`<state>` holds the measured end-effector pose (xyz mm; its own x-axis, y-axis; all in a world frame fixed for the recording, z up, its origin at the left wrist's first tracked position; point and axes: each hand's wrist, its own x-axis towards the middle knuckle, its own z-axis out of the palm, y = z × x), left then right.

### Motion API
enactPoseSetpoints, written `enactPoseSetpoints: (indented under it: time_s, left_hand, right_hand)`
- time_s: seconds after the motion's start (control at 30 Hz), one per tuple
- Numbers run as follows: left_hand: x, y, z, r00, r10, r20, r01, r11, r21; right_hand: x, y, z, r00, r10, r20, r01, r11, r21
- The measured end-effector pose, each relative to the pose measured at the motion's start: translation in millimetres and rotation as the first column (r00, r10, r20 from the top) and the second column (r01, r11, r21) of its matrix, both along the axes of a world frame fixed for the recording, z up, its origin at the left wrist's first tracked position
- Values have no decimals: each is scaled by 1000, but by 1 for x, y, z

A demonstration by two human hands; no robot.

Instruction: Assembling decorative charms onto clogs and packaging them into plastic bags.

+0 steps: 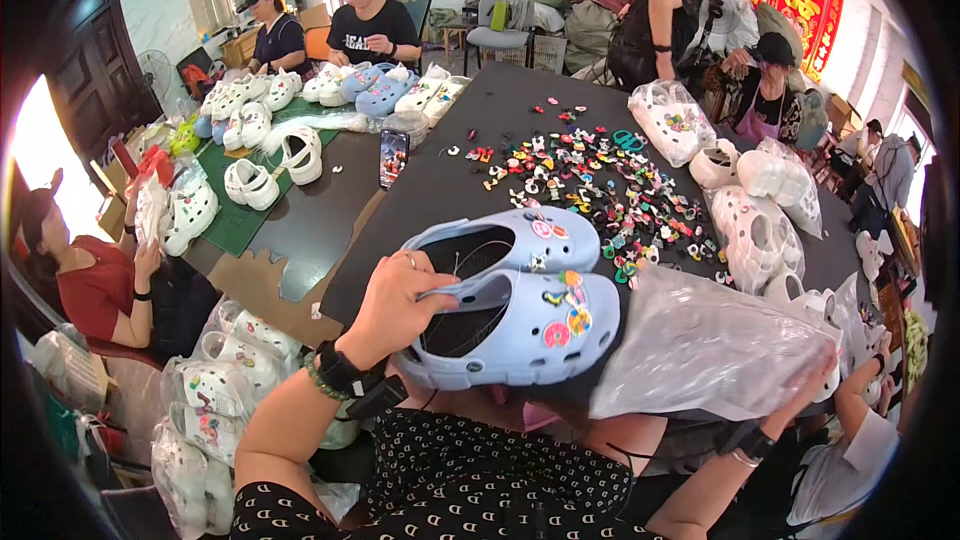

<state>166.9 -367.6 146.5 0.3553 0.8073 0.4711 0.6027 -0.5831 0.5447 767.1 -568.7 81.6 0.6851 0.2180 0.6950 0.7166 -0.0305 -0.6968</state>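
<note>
My left hand (pixel 398 302) pinches a pair of light blue clogs (pixel 572 340) together by their adjoining sides, near the heel openings. Colourful charms sit on the toes, among them a pink ring-shaped charm (pixel 557 336) on the nearer clog. To the right, a clear plastic bag (pixel 700 345) hangs from my right hand (pixel 808 386), which grips its right edge; the plastic partly covers those fingers. The bag looks flat, and its left edge lies close to the clog toes. Both clogs are held over the near edge of the dark table, apart from the bag.
Loose charms (pixel 600 190) are heaped across the dark tabletop (pixel 480 130). Bagged white clogs (pixel 750 235) line its right side. A phone (pixel 393 158) stands at the left, near more clogs on a green mat (pixel 225 225). Bagged clogs (pixel 205 420) are piled lower left. Several people work around.
</note>
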Motion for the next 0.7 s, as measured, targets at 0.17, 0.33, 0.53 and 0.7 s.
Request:
enactPoseSetpoints:
  time_s: [0.17, 0.33, 0.53, 0.7]
  left_hand:
    - [13, 17, -22, 996, 79, -41, -75, 992, 102]
    - [8, 31, -41, 999, 40, -21, -43, 990, -137]
    - [26, -26, 24, 979, 187, 85, -204, 941, 271]
    - [48, -87, 31, 826, -186, 533, 563, 326, -759]
  right_hand:
    - [-79, -23, 66, 899, -119, 422, 199, 968, -150]
    - [-123, -28, 81, 752, -330, 571, 452, 888, -82]
    - [-158, -24, 85, 458, -586, 668, 671, 721, 174]
    - [-227, -38, 32, 955, 249, 162, -233, 966, -110]
